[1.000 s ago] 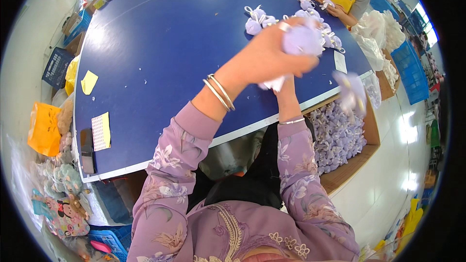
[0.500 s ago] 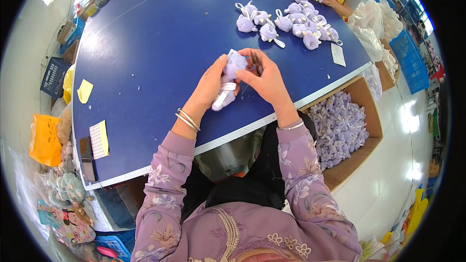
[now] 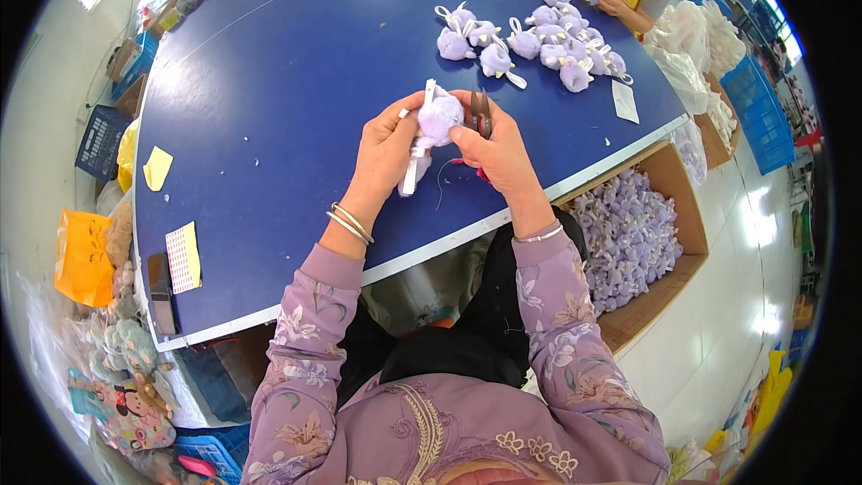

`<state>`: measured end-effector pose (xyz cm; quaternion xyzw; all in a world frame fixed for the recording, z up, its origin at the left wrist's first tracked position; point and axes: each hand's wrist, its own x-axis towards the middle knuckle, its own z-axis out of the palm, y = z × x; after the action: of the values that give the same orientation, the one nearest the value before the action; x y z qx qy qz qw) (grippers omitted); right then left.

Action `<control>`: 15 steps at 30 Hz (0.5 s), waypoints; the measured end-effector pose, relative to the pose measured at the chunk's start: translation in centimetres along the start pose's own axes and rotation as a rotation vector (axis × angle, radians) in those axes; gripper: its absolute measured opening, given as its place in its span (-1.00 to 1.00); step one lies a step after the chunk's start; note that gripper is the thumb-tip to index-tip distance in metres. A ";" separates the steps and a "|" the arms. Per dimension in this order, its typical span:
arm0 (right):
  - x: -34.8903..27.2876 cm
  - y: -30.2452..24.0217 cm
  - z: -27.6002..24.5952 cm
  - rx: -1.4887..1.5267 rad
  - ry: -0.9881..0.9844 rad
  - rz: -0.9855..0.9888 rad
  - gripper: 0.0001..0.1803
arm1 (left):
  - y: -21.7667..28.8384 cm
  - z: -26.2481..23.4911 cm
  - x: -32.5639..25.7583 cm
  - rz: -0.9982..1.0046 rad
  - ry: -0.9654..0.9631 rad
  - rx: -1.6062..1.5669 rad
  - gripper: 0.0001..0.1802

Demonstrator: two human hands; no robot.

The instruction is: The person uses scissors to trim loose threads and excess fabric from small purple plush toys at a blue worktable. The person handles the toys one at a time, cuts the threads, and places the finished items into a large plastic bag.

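Clamped between left hand [image 3: 386, 148] and right hand [image 3: 494, 151], over the near part of the blue tabletop [image 3: 305, 108]: a fuzzy lavender plush toy [image 3: 440, 119], with a white strip [image 3: 429, 93] at its edge and more lavender plush just below. Also gripped in the right hand, dark-bladed snips [image 3: 486, 115], points away from the body. Farther out, a cluster of lavender plush toys with white loops [image 3: 549, 36], near a white card [image 3: 624, 101]. At left, a sheet with rows of red marks [image 3: 184, 258], too small to read. Beside the tabletop at right, an open cardboard box [image 3: 639, 313] holding many small lavender pieces [image 3: 626, 233]; beyond, a blue plastic crate [image 3: 757, 117]. At far left, an orange bag [image 3: 83, 256] with dark printing.
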<state>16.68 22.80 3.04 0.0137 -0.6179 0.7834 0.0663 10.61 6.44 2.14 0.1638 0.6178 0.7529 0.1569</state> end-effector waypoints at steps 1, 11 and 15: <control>0.0 0.0 -0.1 0.005 -0.005 0.006 -0.53 | -0.1 0.0 0.0 0.018 0.001 -0.001 -0.63; -0.8 -2.5 -5.7 0.578 -0.078 -0.243 -0.42 | 0.3 -0.5 0.7 -0.089 -0.069 -0.334 -0.39; -1.6 -4.6 -7.3 0.692 -0.235 -0.436 -0.02 | 0.1 -0.7 1.1 -0.165 -0.060 -0.556 -0.39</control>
<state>19.26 30.78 5.57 0.2547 -0.3047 0.9052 0.1512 9.28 6.25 2.15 0.0858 0.3942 0.8729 0.2745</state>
